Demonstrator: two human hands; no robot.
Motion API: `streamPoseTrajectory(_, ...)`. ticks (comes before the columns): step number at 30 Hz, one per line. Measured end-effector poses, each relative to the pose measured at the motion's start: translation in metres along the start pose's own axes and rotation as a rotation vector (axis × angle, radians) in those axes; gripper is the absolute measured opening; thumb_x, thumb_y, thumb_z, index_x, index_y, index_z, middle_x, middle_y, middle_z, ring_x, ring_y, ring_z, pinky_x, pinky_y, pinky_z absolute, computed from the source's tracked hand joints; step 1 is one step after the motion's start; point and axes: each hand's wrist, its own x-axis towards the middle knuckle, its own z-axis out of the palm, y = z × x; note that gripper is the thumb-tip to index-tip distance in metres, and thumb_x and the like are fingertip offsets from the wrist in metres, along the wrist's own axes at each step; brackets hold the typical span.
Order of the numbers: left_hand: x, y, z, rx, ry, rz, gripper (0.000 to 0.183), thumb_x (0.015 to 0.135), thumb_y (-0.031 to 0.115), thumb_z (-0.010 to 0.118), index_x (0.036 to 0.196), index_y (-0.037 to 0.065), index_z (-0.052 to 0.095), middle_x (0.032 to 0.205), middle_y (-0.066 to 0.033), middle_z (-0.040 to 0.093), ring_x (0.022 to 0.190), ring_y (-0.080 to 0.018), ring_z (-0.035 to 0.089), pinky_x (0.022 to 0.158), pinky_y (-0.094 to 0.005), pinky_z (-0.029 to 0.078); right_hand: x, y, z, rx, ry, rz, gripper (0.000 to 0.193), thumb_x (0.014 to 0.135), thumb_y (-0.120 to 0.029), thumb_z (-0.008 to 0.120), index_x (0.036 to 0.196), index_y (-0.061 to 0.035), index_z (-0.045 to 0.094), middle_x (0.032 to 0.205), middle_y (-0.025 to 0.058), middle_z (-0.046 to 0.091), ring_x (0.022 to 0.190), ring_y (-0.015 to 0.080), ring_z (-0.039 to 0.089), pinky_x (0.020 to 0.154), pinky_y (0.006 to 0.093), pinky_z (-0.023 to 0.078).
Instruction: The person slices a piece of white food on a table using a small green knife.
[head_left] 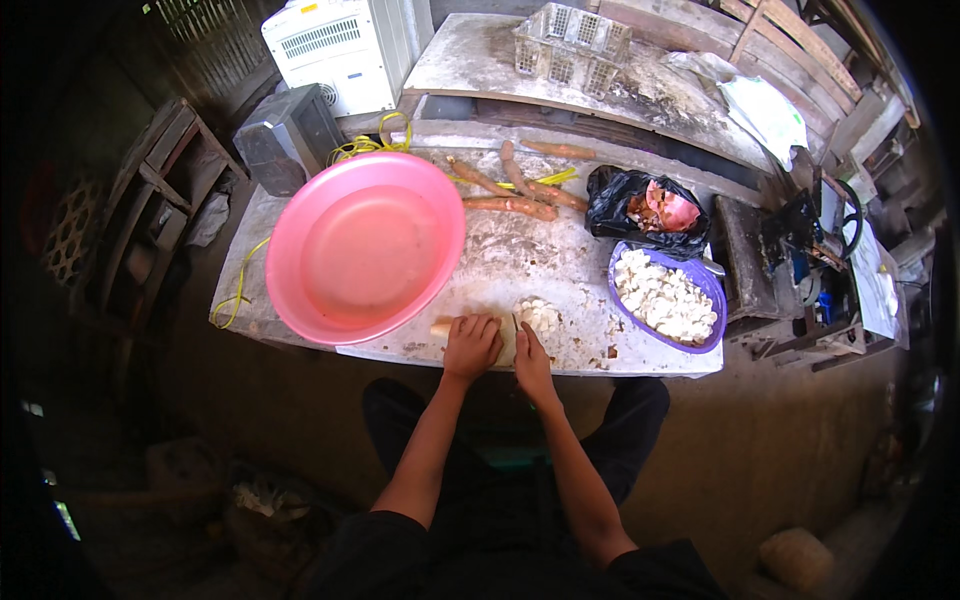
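Note:
At the table's front edge my left hand (473,346) is closed over a peeled cassava root (440,328), whose pale end sticks out on the left. My right hand (533,364) grips a knife (516,322); its thin dark blade stands upright by the root's right end, and its handle is hidden in the fingers. Just beyond the blade lies a small heap of white cassava slices (540,314). Many more cut white pieces (664,298) fill a purple basket (615,288) to the right. Several unpeeled brown cassava roots (512,208) lie farther back.
A large pink basin (283,255) stands left of my hands. Behind the purple basket sits a black plastic bag (612,200) with reddish peel-like scraps. A grey box-shaped device (285,140), a white appliance (345,60) and yellow cord (372,144) are at the back left; a plastic crate (572,45) stands behind.

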Motion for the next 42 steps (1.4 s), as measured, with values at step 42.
streamPoseTrajectory(42,-0.001,0.002,-0.006,-0.039,-0.019,0.029,0.026,0.069,0.019,0.056,0.093,0.009,0.055,0.087,-0.0048,0.050,0.084,-0.0192,0.048,0.074,-0.0348,0.036,-0.005,-0.036,0.003,-0.558,-0.106,0.103,0.038,0.089,-0.031,0.029,0.082,-0.0003,0.050,0.071,0.0269,0.056,0.069,0.0435,0.054,0.063,0.0500,0.043)
